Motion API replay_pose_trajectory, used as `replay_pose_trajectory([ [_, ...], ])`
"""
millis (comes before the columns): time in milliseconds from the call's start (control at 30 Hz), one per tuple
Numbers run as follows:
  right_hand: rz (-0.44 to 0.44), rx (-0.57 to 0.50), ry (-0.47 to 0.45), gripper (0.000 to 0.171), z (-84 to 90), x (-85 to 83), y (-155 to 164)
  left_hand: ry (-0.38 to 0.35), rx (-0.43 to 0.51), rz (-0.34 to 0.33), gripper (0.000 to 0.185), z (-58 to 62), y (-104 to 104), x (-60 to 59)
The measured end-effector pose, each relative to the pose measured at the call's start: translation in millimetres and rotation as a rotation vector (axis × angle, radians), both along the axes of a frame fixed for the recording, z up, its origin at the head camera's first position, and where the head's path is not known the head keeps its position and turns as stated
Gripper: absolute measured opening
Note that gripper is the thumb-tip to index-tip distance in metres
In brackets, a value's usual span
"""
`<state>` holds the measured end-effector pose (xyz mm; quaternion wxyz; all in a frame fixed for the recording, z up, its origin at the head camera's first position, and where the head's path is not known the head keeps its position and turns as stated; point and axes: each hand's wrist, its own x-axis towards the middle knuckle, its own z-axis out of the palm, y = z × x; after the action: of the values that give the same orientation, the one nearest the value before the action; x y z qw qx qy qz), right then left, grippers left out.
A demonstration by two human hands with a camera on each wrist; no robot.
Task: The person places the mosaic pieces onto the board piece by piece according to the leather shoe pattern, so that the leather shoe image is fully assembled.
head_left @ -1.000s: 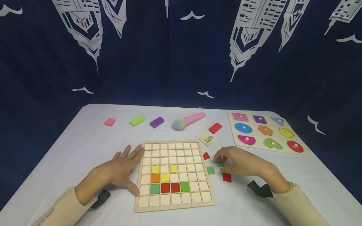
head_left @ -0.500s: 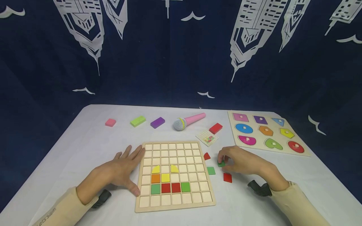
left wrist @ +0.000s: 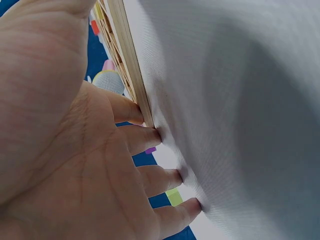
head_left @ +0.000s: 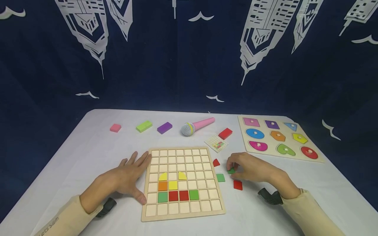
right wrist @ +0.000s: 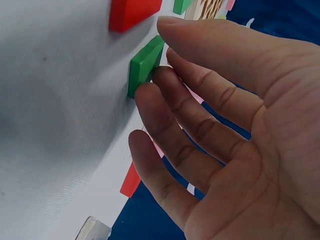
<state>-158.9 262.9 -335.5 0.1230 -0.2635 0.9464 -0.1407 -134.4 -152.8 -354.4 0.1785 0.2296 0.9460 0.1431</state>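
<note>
A wooden grid board [head_left: 183, 216] lies in the middle of the table, with several yellow, orange, green and red pieces set in its cells. My left hand [head_left: 125, 178] is spread along the board's left side, thumb and fingers touching its edge; the left wrist view shows the fingertips down on the cloth. To the right of the board, my right hand [head_left: 255, 167] has its fingertips at a green tile [right wrist: 145, 65] on the table, and its thumb looks apart from the tile. Around it lie another green tile [head_left: 220, 178], a red tile [head_left: 237, 185] and a red curved piece [head_left: 216, 162].
Behind the board are a pattern card [head_left: 216, 144], a red block [head_left: 225, 133], a pink toy microphone [head_left: 198, 126], and purple [head_left: 164, 127], lime [head_left: 144, 126] and pink [head_left: 115, 127] blocks. A knobbed shape puzzle [head_left: 265, 126] lies at the back right.
My right hand has drawn its fingers in slightly at the green tile, which has turned a little. My left hand has stayed on the board's edge.
</note>
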Motion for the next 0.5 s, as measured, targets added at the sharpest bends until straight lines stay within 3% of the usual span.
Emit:
replay_pose_trajectory([
  [500, -0.034, 0.027, -0.013, 0.024, -0.8, 0.7, -0.7, -0.012, -0.005, 0.001, 0.148, 0.4, 0.2, 0.8],
])
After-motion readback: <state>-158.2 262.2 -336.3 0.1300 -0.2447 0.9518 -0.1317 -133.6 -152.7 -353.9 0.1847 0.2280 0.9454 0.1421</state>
